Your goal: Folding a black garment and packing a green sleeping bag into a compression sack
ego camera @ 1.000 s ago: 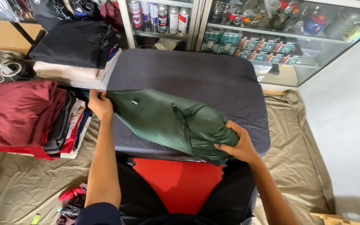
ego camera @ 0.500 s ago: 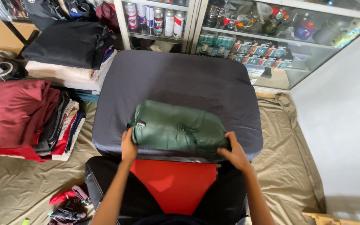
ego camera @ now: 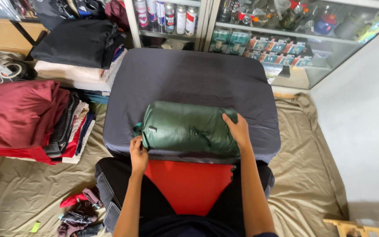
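Note:
A dark green puffy garment [ego camera: 185,128] lies folded into a thick rectangle near the front edge of a dark grey padded surface [ego camera: 189,79]. My left hand [ego camera: 138,151] pinches its near left corner. My right hand [ego camera: 237,129] lies flat on top of its right end, fingers spread and pressing down. A red mat [ego camera: 189,184] lies over my lap below the grey surface.
Stacks of folded clothes stand at the left: a maroon pile [ego camera: 20,114] and a black-and-cream pile [ego camera: 77,48]. A glass cabinet [ego camera: 259,26] with cans and boxes runs along the back. A tan sheet [ego camera: 31,193] covers the floor, with small crumpled clothes [ego camera: 77,210] on it.
A second ago I held the green garment stretched out in the air between both hands. It has since been folded compact and laid down, and my right hand moved onto its top.

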